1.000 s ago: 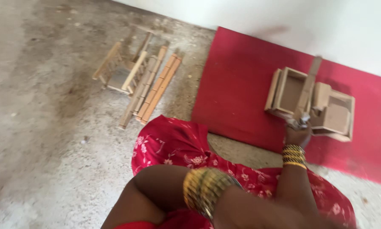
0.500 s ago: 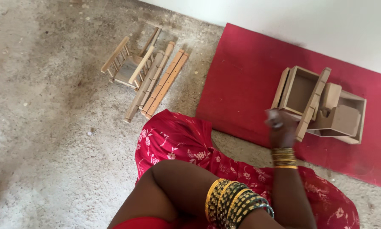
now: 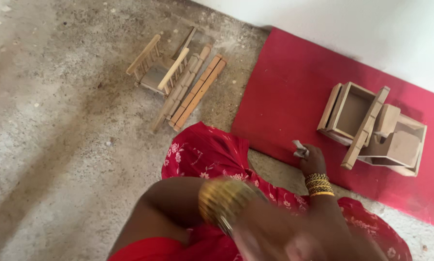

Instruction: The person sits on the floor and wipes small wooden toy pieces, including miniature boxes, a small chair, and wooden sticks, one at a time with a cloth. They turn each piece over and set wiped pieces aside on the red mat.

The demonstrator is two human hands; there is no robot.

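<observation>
blurred left hand (image 3: 270, 237), grip unclear; right hand (image 3: 312, 160) pinching small pale scrap (image 3: 300, 149) beside wooden boxes (image 3: 371, 126)

A simple floor-level woodworking spot, likely a home workshop: bare concrete floor (image 3: 57, 145), a red mat (image 3: 284, 106) against a white wall (image 3: 371, 34), unfinished wooden boxes (image 3: 371, 125) and slatted wooden frames (image 3: 178, 79) lying about.
</observation>
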